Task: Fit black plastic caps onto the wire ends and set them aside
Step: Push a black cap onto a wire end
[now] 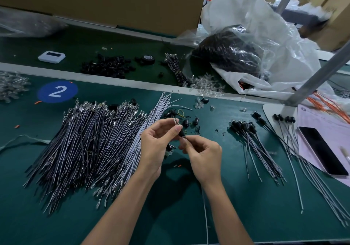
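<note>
My left hand (pixel 158 142) pinches a black plastic cap (pixel 181 132) between thumb and fingers above the green table (pixel 246 216); a metal wire terminal pokes out past its fingertips. My right hand (pixel 203 157) pinches the wire just below the cap, and the wire (pixel 205 212) hangs down toward the table's front edge. A big heap of uncapped wires (pixel 91 146) lies to the left. A bundle of capped wires (pixel 251 140) lies to the right. Loose black caps (pixel 189 121) are scattered just beyond my hands.
A phone (pixel 322 150) lies on a pink sheet at the right. More capped wires (pixel 287 131) fan out beside a metal post (pixel 318 74). Behind a grey divider sit a cap pile (pixel 108 66), tape roll (pixel 148 58), plastic bags (pixel 246 55) and a cardboard box (pixel 106 0).
</note>
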`<state>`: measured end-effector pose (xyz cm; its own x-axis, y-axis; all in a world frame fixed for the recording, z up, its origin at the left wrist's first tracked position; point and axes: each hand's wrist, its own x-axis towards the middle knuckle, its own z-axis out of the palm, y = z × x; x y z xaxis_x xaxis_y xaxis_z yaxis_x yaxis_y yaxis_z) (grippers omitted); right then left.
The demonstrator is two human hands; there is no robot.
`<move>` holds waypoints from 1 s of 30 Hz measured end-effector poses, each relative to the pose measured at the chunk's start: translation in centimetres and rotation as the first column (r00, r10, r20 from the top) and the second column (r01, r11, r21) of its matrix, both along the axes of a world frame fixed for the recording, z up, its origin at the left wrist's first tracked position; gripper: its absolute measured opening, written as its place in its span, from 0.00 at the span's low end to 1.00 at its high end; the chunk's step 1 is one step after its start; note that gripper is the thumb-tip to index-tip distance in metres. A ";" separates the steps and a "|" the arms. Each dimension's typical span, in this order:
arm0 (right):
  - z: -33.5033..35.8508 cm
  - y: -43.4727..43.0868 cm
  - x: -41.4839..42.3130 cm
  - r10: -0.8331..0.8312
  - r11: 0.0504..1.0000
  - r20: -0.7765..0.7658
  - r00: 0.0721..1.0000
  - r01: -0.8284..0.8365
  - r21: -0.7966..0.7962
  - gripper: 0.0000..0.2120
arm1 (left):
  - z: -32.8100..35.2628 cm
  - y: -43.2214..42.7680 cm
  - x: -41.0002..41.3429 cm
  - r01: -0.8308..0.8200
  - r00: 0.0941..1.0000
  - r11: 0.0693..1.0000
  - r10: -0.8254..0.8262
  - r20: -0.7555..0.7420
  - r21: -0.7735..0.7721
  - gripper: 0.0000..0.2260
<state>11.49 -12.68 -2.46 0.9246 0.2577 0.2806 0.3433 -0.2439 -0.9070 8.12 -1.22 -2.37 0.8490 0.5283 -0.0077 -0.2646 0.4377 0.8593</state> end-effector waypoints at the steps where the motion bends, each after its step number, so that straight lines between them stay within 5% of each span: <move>1: 0.0 0.0 -0.1 -0.004 1.000 -0.002 1.000 0.004 0.001 0.10 | 0.1 0.0 -0.1 0.007 1.000 1.000 -0.007 0.006 -0.011 0.10; 19: -0.3 0.3 -1.2 0.003 0.993 -0.117 0.993 0.011 0.115 0.07 | 0.4 0.1 0.0 0.000 1.000 0.999 -0.001 -0.019 -0.043 0.07; 30: -0.5 0.3 -1.1 -0.035 0.999 0.017 0.999 0.034 0.032 0.11 | 0.1 -0.1 0.1 0.009 0.999 1.000 -0.008 -0.044 0.024 0.10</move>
<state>10.37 -12.40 -2.97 0.9276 0.2163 0.3046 0.3513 -0.2276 -0.9082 8.22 -1.36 -2.27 0.8527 0.5214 -0.0326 -0.2223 0.4185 0.8806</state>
